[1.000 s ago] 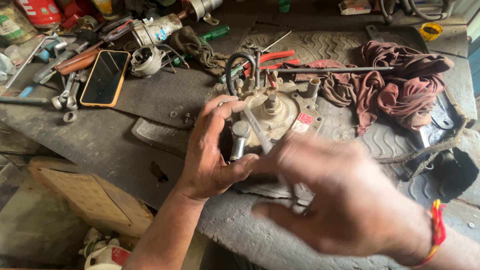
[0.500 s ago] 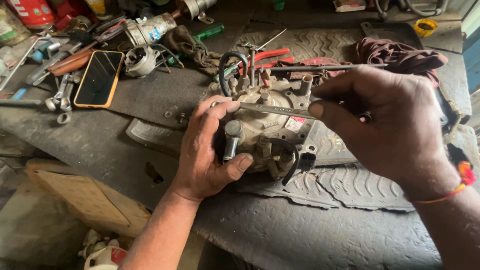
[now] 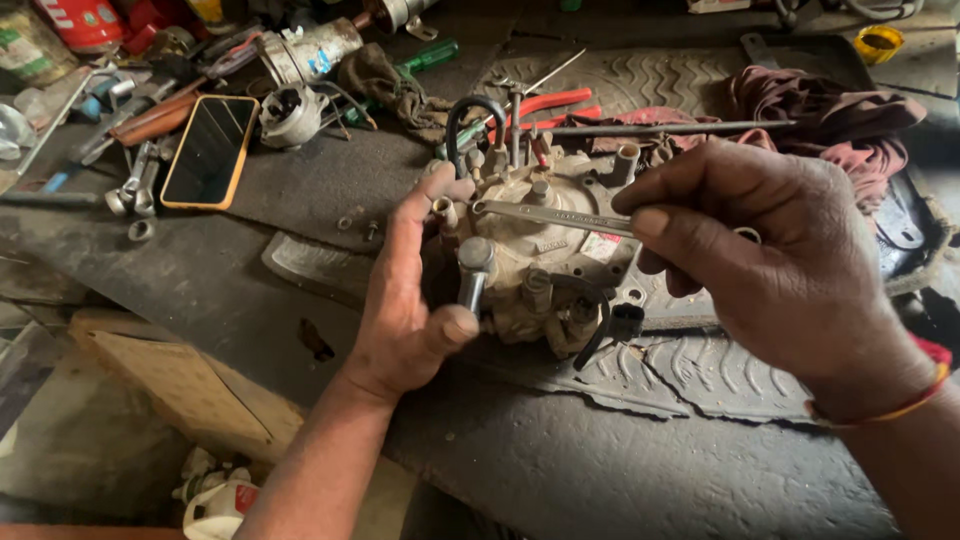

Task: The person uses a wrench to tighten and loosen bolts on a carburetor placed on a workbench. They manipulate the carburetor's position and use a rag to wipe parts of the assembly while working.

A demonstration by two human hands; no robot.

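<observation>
Left hand (image 3: 405,320) gripping grimy carburetor body (image 3: 545,245); right hand (image 3: 770,250) pinching flat spanner (image 3: 550,214); likely heavy, rigid, greasy; best held by casting.

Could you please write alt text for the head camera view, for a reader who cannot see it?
A left hand steadies a grimy metal engine part on a cluttered workbench while the right hand holds a flat wrench across its top. A phone in an orange case, red-handled pliers and a dark red rag lie behind.

Grimy metal pump body (image 3: 545,250) on mat, slim wrench (image 3: 550,214) across top
</observation>
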